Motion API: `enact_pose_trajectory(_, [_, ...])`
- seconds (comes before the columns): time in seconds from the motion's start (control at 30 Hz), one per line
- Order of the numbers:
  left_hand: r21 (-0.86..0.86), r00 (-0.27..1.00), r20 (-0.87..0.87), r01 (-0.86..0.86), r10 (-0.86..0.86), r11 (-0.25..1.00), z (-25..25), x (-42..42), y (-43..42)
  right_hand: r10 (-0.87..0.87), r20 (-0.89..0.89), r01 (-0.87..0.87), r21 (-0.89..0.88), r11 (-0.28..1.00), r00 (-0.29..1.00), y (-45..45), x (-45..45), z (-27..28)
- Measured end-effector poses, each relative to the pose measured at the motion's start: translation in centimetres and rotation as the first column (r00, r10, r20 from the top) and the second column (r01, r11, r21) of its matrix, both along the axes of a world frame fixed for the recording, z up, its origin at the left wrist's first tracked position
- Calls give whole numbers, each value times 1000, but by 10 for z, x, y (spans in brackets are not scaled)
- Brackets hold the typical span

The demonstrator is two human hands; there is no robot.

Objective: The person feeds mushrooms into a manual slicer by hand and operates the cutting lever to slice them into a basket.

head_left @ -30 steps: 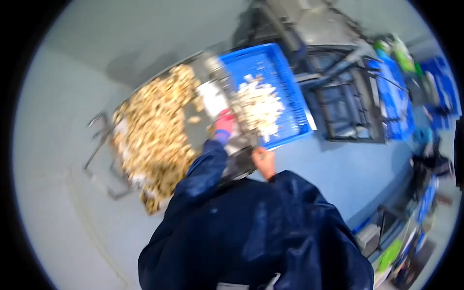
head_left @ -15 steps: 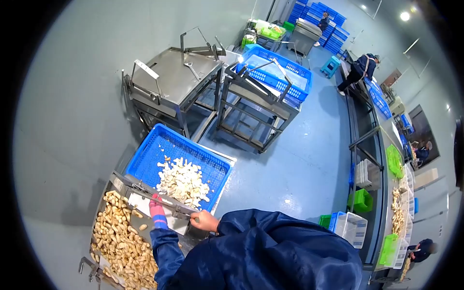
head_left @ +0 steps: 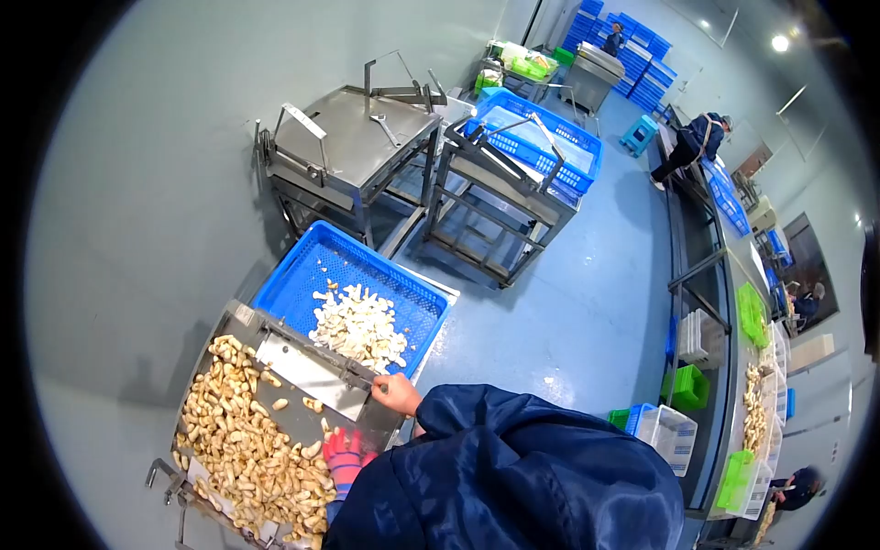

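In the head view, the right hand (head_left: 397,394), bare, is closed around the handle (head_left: 382,388) at the near end of a long metal bar (head_left: 316,350). The left hand (head_left: 345,456) wears a pink glove and is to the left of that grip and closer to the body, its fingers spread at the edge of a heap of whole tan pieces (head_left: 238,412); whether its fingertips pinch one, I cannot tell. The heap lies on a metal tray (head_left: 295,423), mostly ahead of the left hand and to its left, with a few loose pieces nearer the bar. A white board (head_left: 310,378) lies along the bar, to the left of the right hand. On the bar's other side, ahead of the right hand and slightly left, cut white pieces (head_left: 359,328) sit in a blue basket (head_left: 423,298). Farther ahead of both hands stands a metal table (head_left: 344,137) bearing a wrench (head_left: 385,131). Well to the right of the grip, a long table (head_left: 733,275) carries green crates (head_left: 752,314).
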State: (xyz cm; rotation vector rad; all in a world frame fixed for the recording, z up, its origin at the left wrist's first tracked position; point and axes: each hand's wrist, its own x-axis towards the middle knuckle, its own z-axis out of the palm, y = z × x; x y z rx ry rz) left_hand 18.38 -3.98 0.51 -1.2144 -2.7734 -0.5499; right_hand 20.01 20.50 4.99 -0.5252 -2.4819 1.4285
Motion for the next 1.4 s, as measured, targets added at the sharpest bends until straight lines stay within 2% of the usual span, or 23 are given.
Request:
enact_pose_trajectory(0.03, [-176,986,-104,108,-128,978,-7,10,-12,-2,-1,2,1,1000,1000,-1,1,3])
enact_pose_trajectory(0.1, [-171,957,-223,151,-187,974,-57,23,-48,-10,-5,10,2,1000,1000,-1,1,10])
enact_pose_trajectory(0.13, [-170,935,-281,174,-217,970,-54,24,-53,-36,-38,36,23,999,999,-3,0,8])
enact_pose_trajectory(0.2, [-190,983,31,185,-183,964,-48,21,-63,-71,-28,72,15,997,997,-5,-1,5])
enact_pose_trajectory(0.27, [-193,939,336,144,-73,971,-48,24,-67,-90,5,90,-15,996,996,-7,0,3])
enact_pose_trajectory(0.37, [-202,982,-42,170,-182,965,-43,17,-69,-126,-38,125,-32,992,991,-10,1,6])
enact_pose_trajectory(0.4, [-153,980,-135,128,-149,980,-34,14,-67,-126,-23,126,-4,992,992,-10,0,4])
enact_pose_trajectory(0.5, [-205,996,-82,7,-25,979,-24,2,-56,-161,-62,165,57,985,985,-13,2,5])
enact_pose_trajectory(0.7, [-184,962,-129,-262,241,947,-28,-17,-44,-163,-50,164,15,986,985,-15,2,5])
enact_pose_trajectory(0.73, [-206,966,-90,-257,244,944,-28,-19,-46,-160,-51,161,24,987,986,-14,2,4])
enact_pose_trajectory(0.83, [-128,976,-37,-218,215,968,-25,-20,-50,-150,-66,154,56,987,986,-13,0,-1])
enact_pose_trajectory(0.93, [-156,976,31,-208,215,966,-19,-22,-50,-147,-89,155,85,984,985,-13,1,-1])
enact_pose_trajectory(1.27, [-101,975,74,-203,211,974,-6,-20,-47,-168,-50,172,70,983,984,-13,-1,1])
enact_pose_trajectory(1.4, [-9,967,144,-210,210,978,-6,-23,-48,-175,-64,180,82,980,982,-14,0,-1])
